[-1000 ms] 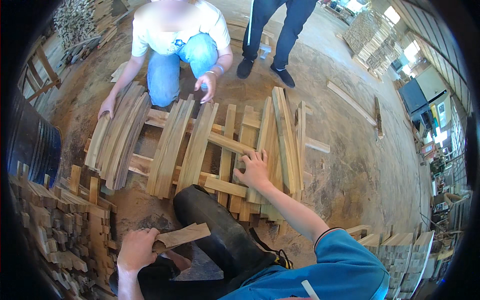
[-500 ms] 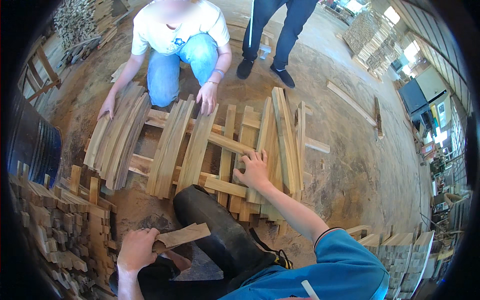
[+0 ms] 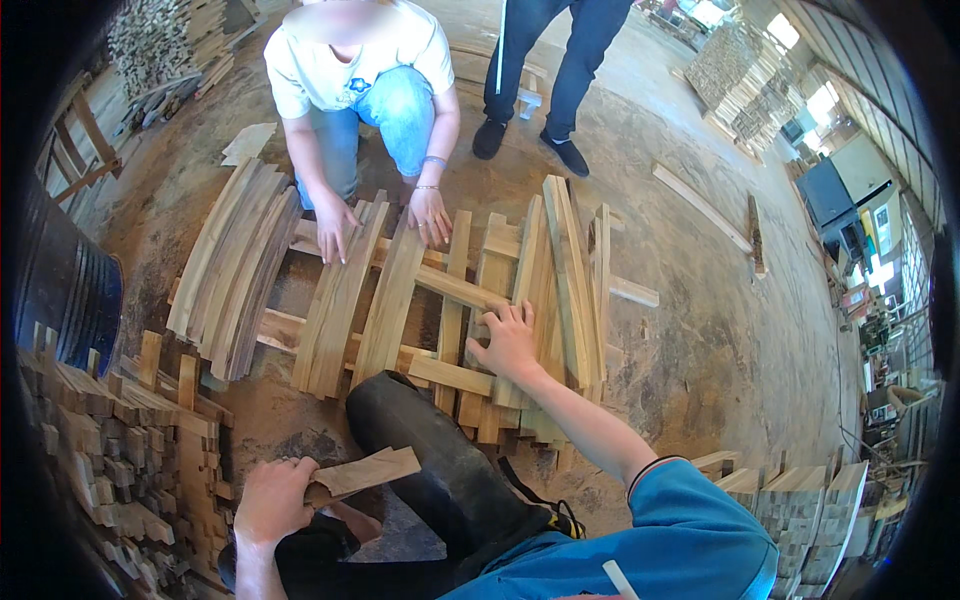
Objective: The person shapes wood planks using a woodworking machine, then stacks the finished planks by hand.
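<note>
My left hand (image 3: 274, 498) is closed around a short piece of wood (image 3: 370, 472), held low beside my bent knee. A second piece seems to lie under it, mostly hidden by the hand. My right hand (image 3: 508, 342) lies with thumb and fingers apart on the wooden slats (image 3: 532, 290) right of the middle. Its fingertips touch near the end of a crosswise strip (image 3: 462, 288). Another short strip (image 3: 450, 375) lies across the slats just left of my wrist. Opposite me, a crouching person rests one hand (image 3: 336, 230) on a middle bundle (image 3: 345, 290) and the other (image 3: 430, 213) on the neighbouring slats (image 3: 392, 295).
A bundle of long slats (image 3: 228, 265) lies at the left. Stacked wood (image 3: 130, 470) rises at lower left, below a dark barrel (image 3: 65, 280); another stack (image 3: 800, 510) stands at lower right. A second person's legs (image 3: 540, 70) are behind. Loose boards (image 3: 705, 208) lie on the floor.
The crouching person's hand on the left bundle has moved right to the middle bundle. Their other hand has shifted slightly right. Both my hands stay where they were.
</note>
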### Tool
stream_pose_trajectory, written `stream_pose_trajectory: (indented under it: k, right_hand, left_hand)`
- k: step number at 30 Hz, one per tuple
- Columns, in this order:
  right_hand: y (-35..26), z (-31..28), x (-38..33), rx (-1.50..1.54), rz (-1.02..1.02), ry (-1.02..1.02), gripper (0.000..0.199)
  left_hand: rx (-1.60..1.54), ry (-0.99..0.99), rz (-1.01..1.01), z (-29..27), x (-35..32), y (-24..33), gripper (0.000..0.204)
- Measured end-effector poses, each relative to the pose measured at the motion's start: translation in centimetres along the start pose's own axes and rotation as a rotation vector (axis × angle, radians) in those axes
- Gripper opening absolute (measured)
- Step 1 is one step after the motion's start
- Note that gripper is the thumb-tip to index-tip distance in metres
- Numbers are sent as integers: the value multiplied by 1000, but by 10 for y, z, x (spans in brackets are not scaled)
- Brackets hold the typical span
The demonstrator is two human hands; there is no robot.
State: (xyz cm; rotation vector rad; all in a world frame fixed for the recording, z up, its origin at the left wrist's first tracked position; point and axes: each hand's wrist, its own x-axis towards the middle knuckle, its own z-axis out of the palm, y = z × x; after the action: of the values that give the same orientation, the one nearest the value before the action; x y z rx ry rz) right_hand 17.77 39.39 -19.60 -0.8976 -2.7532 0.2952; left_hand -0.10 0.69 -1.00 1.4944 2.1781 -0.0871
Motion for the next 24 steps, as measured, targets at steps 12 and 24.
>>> stream_pose_trajectory:
  k: [12, 24]
  right_hand:
    - [-1, -3, 1, 8, 16, -20, 39]
    - [-5, -4, 1, 6, 11, -15, 40]
  left_hand:
    - [-1, -2, -10, 1, 1, 0, 46]
    - [-2, -13, 1, 3, -1, -5, 49]
